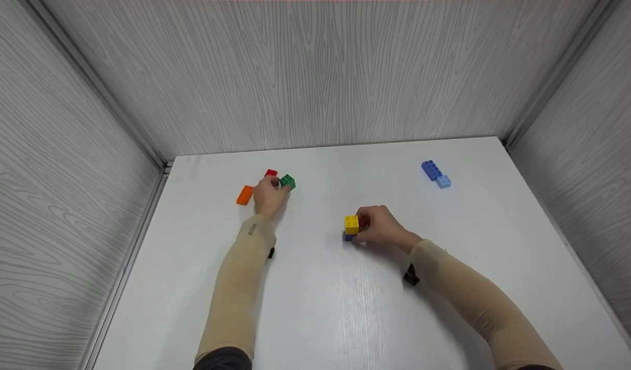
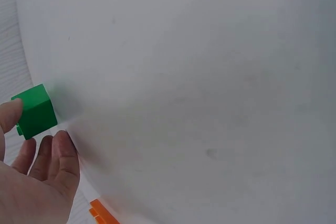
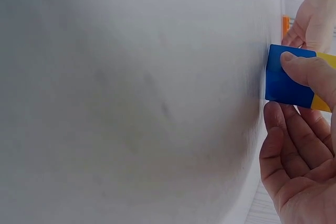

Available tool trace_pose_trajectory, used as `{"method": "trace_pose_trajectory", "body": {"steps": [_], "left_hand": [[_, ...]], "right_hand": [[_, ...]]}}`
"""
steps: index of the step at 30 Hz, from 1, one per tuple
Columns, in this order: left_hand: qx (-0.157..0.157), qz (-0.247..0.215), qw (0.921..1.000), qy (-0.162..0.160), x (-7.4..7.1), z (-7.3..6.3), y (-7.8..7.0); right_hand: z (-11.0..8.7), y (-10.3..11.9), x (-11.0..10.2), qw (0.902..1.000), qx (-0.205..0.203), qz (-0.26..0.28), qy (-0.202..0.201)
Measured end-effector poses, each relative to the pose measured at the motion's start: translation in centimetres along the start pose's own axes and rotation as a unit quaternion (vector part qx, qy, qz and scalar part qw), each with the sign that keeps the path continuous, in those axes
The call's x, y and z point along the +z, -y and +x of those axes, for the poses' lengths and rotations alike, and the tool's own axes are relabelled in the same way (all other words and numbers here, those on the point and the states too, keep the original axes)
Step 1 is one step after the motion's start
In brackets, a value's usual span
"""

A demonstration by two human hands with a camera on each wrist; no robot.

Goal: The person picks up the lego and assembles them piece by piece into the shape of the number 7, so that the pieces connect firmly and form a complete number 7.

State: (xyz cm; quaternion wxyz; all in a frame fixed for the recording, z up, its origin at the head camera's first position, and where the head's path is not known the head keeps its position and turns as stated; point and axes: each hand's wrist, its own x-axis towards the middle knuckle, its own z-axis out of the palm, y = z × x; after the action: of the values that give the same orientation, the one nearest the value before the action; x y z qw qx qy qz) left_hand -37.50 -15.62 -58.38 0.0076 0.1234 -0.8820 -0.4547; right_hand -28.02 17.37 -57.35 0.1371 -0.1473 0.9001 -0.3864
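Observation:
In the head view, my left hand (image 1: 270, 196) is at the green toy brick (image 1: 288, 181), which has studs on top. The left wrist view has the thumb lying against one side of the green brick (image 2: 35, 111), with the fingertips close at the opposite side. My right hand (image 1: 382, 227) pinches a two-brick stack, a yellow brick (image 1: 351, 224) on top of a blue brick (image 1: 349, 237). Seen from the right wrist, the thumb presses on the blue brick (image 3: 283, 85) while the fingers sit at its other side, close over the table.
Beside my left hand lie an orange brick (image 1: 245, 195) and a red brick (image 1: 271, 172), partly hidden by the hand. A blue brick (image 1: 431, 170) and a light blue brick (image 1: 443, 181) sit at the back right of the white table (image 1: 315, 308). Grey wood-grain panels (image 1: 315, 72) enclose three sides.

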Motion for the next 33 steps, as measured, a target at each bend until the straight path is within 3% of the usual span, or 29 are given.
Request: {"method": "trace_pose_trajectory", "body": {"steps": [11, 16, 33], "left_hand": [[0.020, -0.020, 0.9996, 0.001, -0.6, -0.5, 0.3], [0.048, -0.025, 0.9985, 0.005, -0.7, -1.1, 0.4], [0.099, -0.039, 0.9928, 0.055, -0.5, -5.7, -0.6]], "right_hand": [[-0.1, -0.1, 0.0, 1.0000, -0.009, 0.000, 0.000], [-0.1, -0.2, 0.1, 0.9996, -0.026, 0.008, -0.002], [-0.7, 0.5, -0.1, 0.9991, -0.034, 0.025, -0.009]]}}
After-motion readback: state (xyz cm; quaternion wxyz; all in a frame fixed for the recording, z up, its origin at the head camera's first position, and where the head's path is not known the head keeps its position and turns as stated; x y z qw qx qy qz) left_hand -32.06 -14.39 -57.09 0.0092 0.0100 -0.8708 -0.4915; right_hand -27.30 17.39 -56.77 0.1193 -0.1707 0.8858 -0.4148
